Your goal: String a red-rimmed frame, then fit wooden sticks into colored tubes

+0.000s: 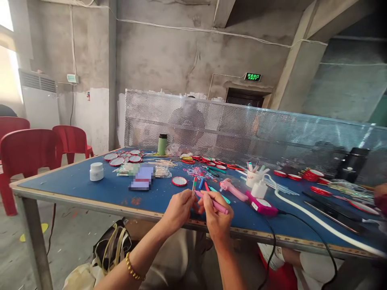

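Head view: both hands meet just above the near edge of the blue counter (75,181). The left hand (178,209) pinches a thin stick (194,184) upright between its fingertips, likely to steady it. The right hand (217,215) is closed around a pink pen-like rod (219,206), its tip angled toward the stick. A pink glue gun (232,189), a white jar (96,171) and red-rimmed discs (179,181) lie within reach. The green sign (252,77) on the wall reads EXIT.

pink stick (215,203) over blue table (75,183), red chairs (28,151).
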A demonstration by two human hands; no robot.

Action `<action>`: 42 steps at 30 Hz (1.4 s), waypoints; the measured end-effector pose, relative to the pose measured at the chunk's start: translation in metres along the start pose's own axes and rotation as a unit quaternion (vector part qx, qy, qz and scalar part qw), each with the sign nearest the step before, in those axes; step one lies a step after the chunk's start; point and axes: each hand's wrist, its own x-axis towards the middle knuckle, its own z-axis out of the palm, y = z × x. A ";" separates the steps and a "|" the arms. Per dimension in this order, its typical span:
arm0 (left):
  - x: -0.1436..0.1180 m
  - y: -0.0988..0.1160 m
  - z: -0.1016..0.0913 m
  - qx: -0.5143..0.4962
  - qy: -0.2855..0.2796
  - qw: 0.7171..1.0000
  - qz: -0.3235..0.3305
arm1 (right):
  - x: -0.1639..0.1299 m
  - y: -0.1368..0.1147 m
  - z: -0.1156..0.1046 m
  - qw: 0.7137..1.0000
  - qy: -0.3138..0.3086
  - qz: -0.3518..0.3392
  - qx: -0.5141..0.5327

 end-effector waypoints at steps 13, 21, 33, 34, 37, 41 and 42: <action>0.000 0.005 -0.003 0.031 0.008 0.999 -0.020 | 0.000 0.002 0.001 1.000 -0.006 0.002 -0.012; 0.000 0.007 -0.004 0.030 -0.004 0.999 -0.027 | 0.000 0.001 0.000 1.000 -0.009 -0.004 -0.015; -0.001 0.005 -0.003 0.016 -0.009 1.000 -0.024 | 0.000 0.000 0.000 0.999 -0.014 0.000 -0.029; -0.001 0.005 -0.003 0.016 -0.009 1.000 -0.025 | 0.000 0.000 0.000 1.000 -0.015 0.001 -0.027; -0.001 0.006 -0.003 0.014 -0.007 0.999 -0.028 | 0.000 0.001 0.000 0.999 -0.018 0.004 -0.029; -0.001 0.007 -0.004 -0.008 -0.010 0.999 -0.035 | 0.000 0.000 0.000 1.000 -0.005 0.009 -0.017; -0.001 0.007 -0.005 -0.014 -0.013 0.999 -0.036 | -0.001 0.000 0.000 1.000 0.002 0.010 -0.012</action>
